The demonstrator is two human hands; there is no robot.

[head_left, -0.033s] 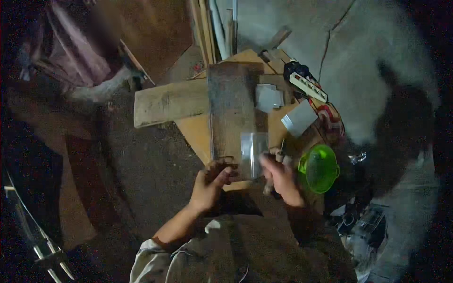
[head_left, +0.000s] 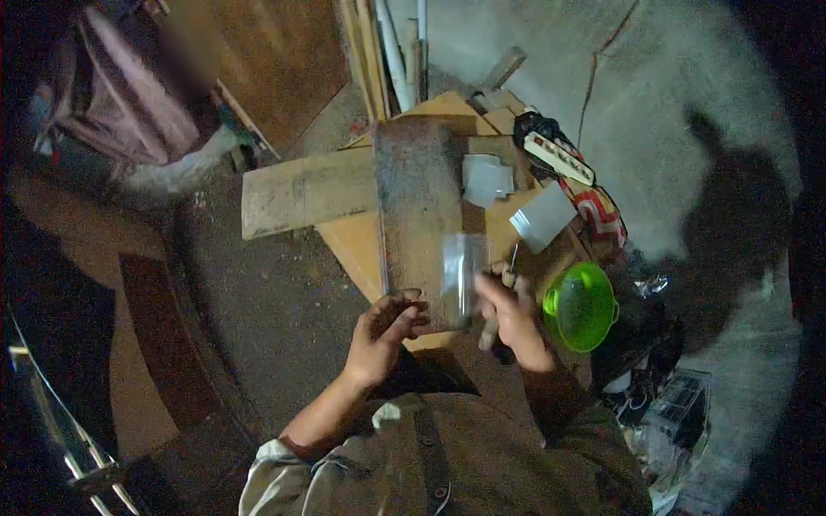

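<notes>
A clear plastic bag hangs over the near end of a long worn wooden board. My right hand grips the bag's right edge between thumb and fingers. My left hand is at the board's near left corner, to the left of the bag and apart from it. Its fingers are curled in toward the thumb; whatever they may hold is too dark to make out. Beyond the bag lie a stack of pale plastic bags and another flat clear bag.
A bright green plastic basket stands right of my right hand. A white power strip lies at the far right of the work surface, beside a red patterned cloth. Another plank juts out to the left. Poles lean behind.
The bag's upper end has shifted slightly up with a small motion of my right hand. My left hand has hardly moved.
</notes>
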